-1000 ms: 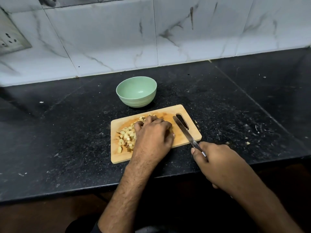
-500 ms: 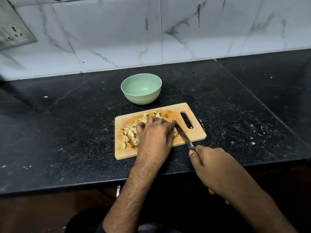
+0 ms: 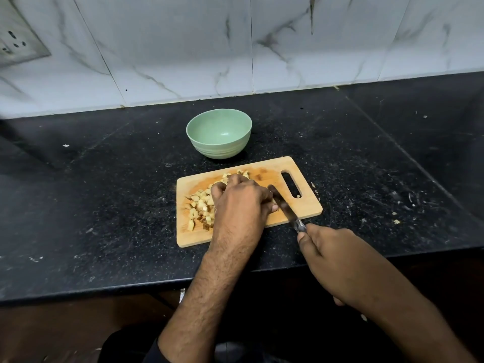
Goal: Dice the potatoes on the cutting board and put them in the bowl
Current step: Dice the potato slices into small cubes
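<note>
Nearest the viewer, the right hand [image 3: 337, 260] grips the handle of a narrow steel-bladed knife [image 3: 284, 205], fingers wrapped round it at the counter's front edge. The knife's long axis runs diagonally, its tip pointing away and to the left, the blade lying across the right part of the rectangular pale wooden cutting board [image 3: 305, 205] and touching the side of the left hand [image 3: 241, 203]. That left hand rests knuckles-up on the middle of the board with its fingers curled down over the potato; what lies under the palm is hidden, so whether it pinches a piece or only presses on the heap cannot be told.

The small pale-yellow diced potato pieces [image 3: 200, 205] lie on the board in a loose heap to the left of the left hand and along its far side, some showing brown skin. The board lies with its long side roughly parallel to the counter edge, slightly skewed, its slotted handle hole at the right end.

The board rests on a black speckled stone countertop [image 3: 104, 205], which carries scattered pale crumbs, mostly to the right. Just beyond the board's far edge stands a round mint-green bowl [image 3: 219, 133], upright, with nothing seen inside. Behind rises a white marble-patterned tiled wall [image 3: 183, 48], with a grey switch-and-socket plate [image 3: 15, 43] at far left.
</note>
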`<state>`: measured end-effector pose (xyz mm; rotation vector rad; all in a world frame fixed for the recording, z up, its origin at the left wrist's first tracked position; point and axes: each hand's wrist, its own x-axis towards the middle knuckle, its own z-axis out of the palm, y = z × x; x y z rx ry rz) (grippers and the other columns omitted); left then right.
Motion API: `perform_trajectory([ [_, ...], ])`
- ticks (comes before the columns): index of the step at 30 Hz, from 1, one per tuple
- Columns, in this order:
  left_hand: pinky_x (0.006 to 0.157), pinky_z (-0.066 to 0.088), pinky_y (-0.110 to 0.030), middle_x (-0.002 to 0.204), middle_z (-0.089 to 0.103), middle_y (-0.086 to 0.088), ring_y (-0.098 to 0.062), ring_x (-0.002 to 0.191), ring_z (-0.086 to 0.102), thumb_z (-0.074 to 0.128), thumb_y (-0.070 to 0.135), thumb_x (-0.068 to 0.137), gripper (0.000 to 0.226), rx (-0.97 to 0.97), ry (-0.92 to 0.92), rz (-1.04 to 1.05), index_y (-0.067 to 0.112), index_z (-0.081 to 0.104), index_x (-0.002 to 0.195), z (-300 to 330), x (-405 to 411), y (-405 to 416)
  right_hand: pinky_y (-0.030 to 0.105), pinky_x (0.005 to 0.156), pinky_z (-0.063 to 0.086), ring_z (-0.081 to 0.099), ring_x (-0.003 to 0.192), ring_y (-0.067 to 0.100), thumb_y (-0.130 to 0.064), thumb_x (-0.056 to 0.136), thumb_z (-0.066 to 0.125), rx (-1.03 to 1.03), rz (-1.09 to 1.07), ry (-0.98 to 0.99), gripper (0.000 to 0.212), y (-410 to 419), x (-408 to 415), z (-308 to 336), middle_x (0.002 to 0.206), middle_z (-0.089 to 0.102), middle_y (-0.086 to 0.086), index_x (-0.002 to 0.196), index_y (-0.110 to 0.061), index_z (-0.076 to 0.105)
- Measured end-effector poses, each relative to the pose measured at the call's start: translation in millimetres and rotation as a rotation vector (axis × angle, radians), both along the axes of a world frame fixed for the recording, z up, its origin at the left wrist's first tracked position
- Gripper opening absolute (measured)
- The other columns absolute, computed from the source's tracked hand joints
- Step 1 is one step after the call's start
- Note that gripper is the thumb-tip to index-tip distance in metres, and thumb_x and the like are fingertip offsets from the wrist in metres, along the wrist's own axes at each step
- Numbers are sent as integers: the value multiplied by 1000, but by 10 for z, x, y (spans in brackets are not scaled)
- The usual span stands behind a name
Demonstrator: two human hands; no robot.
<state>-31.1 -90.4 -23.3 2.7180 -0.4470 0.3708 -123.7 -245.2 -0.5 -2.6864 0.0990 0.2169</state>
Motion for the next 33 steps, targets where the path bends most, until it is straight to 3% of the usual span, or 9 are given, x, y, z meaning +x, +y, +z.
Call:
perform_trajectory([
  [6,83,13,-33,99,68,17,-8,113,41,70,48,84,19,-38,3,0,35,77,97,0,15,-12,31,58,52,47,44,5,-44,105,30,-52,14,-8,32,-13,19,9,66,57,-3,88,-25,51],
  [12,84,14,-33,95,69,16,-10,112,42,74,48,82,18,-43,13,5,38,78,96,28,68,-19,32,62,42,50,62,7,-41,105,28,-149,32,-16,29,59,108,-12,73,54,-7,96,-28,52],
  [17,85,13,-34,99,70,16,-11,115,41,73,48,82,19,-34,22,31,39,77,99,38,55,-43,32,65,54,47,50,5,-41,106,30,-62,28,40,30,40,176,3,71,58,-5,100,-28,56],
  [22,81,9,-31,96,70,18,-9,113,40,73,49,81,19,-69,16,38,37,77,95,11,46,-36,27,53,46,50,37,4,-40,106,30,-41,35,80,32,-26,12,39,62,55,-3,81,-28,45],
  [25,83,10,-31,98,69,18,-9,114,41,73,48,81,20,-71,10,46,36,76,97,-9,35,-37,24,51,41,50,44,-17,-40,106,31,-43,28,97,34,-86,-126,78,59,55,-1,78,-25,44],
  [28,84,12,-32,101,68,17,-10,115,41,74,46,82,23,-87,20,56,36,74,102,-4,16,-42,21,49,39,49,45,-19,-42,106,30,-41,21,124,35,-127,-232,127,61,56,1,78,-27,45],
  [30,84,13,-33,105,69,16,-11,115,41,73,46,83,28,-81,17,55,37,71,110,10,0,-49,21,50,38,50,44,-17,-42,105,32,-41,17,125,34,-152,-261,172,60,55,0,75,-31,43],
  [33,86,17,-36,108,68,14,-15,115,42,69,44,87,30,-37,11,26,40,68,117,22,-41,-58,27,55,48,51,37,5,-44,104,33,-72,2,114,34,-187,-273,198,59,52,-2,75,-29,43],
])
